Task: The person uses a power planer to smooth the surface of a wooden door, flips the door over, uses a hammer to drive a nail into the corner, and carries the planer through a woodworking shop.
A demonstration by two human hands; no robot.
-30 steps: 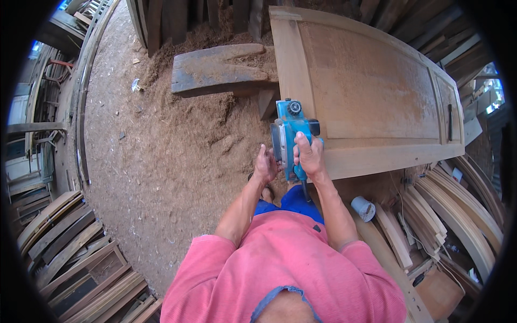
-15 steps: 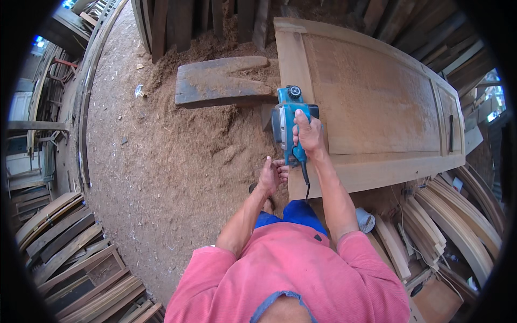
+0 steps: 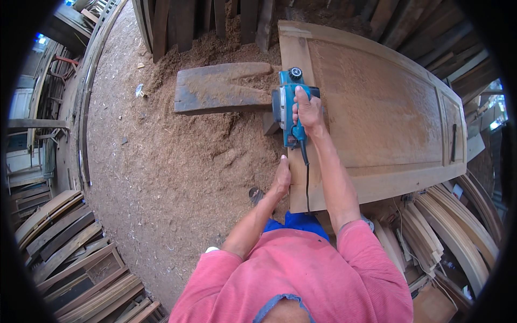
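A blue electric planer [image 3: 288, 112] with a black dial and a black cord rests on the left edge of a panelled wooden door [image 3: 377, 107]. My right hand [image 3: 309, 112] is closed round its handle, thumb on top. Against the same edge, nearer to me, my left hand [image 3: 282, 175] touches the door with its thumb pointing away from me. Its other fingers are hidden by the hand and the door's edge. A thick, notched wooden block [image 3: 215, 89] sticks out to the left from beside the planer, strewn with shavings.
Brown shavings [image 3: 215, 151] cover the ground to the left. A dark rod-like tool [image 3: 453, 142] lies on the door's far right end. Curved wooden boards [image 3: 458, 226] are stacked at the lower right, more timber [image 3: 70, 237] at the lower left. Upright planks [image 3: 199, 27] stand behind.
The planer has moved away from me along the door's edge, with my right hand on it. My left hand, its fingers visible before, now lies close against that edge.
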